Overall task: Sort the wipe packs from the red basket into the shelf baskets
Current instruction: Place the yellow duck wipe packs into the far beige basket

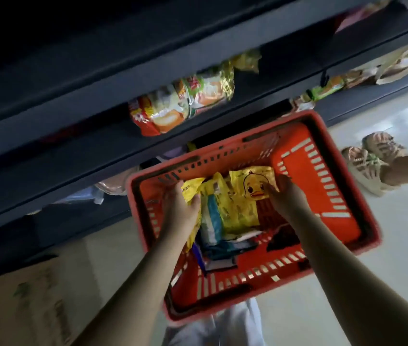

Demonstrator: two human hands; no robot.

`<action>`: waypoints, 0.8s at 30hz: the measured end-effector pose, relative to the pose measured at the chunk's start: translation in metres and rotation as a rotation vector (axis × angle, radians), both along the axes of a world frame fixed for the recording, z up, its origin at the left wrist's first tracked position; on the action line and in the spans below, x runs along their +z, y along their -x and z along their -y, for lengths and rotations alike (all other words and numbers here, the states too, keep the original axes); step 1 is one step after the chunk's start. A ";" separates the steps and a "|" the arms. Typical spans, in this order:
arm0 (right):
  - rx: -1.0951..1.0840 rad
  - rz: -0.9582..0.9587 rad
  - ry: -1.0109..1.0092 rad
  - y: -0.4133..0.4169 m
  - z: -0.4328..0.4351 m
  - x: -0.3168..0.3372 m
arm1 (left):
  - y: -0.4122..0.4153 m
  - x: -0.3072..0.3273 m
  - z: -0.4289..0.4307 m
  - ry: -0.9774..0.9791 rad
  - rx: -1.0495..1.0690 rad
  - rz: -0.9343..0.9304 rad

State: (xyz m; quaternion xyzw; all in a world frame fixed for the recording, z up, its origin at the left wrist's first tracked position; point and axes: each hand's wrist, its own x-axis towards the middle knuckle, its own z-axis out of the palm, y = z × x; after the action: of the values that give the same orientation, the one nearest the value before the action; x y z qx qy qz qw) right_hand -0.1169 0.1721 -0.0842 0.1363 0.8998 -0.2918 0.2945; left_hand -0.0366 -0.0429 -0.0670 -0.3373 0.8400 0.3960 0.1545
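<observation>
With our left hand (179, 207) gripping a yellow pack (192, 190) and right hand (286, 196) pinching the duck pack (252, 186), slick wrappers could slip.

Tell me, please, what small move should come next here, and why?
Probably the right hand should close on the yellow duck-printed wipe pack that its fingertips touch, ready to lift it. The left hand already grips a plain yellow pack, and both packs are inside the red slotted plastic basket.
</observation>
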 end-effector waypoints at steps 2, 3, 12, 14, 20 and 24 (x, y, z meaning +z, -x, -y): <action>-0.044 0.001 0.021 0.009 0.005 -0.029 | 0.006 -0.025 0.001 0.095 -0.035 0.029; -0.058 0.011 0.029 0.011 0.008 -0.040 | 0.008 -0.032 0.002 0.131 -0.054 0.037; -0.199 0.083 -0.057 0.003 0.016 -0.098 | 0.015 -0.050 0.016 0.100 -0.058 0.298; -0.279 0.096 -0.023 0.001 0.013 -0.107 | 0.016 -0.046 0.015 0.110 -0.055 0.280; -0.471 0.184 0.233 0.010 -0.002 -0.105 | 0.010 -0.018 0.014 0.044 -0.042 0.191; -0.590 0.166 0.420 0.011 -0.007 -0.089 | 0.002 0.002 0.019 -0.061 -0.003 0.165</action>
State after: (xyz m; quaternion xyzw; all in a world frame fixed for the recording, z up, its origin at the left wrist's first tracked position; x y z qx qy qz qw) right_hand -0.1282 0.1795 -0.1730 0.3494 0.7153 -0.5305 0.2913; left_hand -0.0386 -0.0624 -0.0654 -0.3628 0.8125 0.3920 0.2337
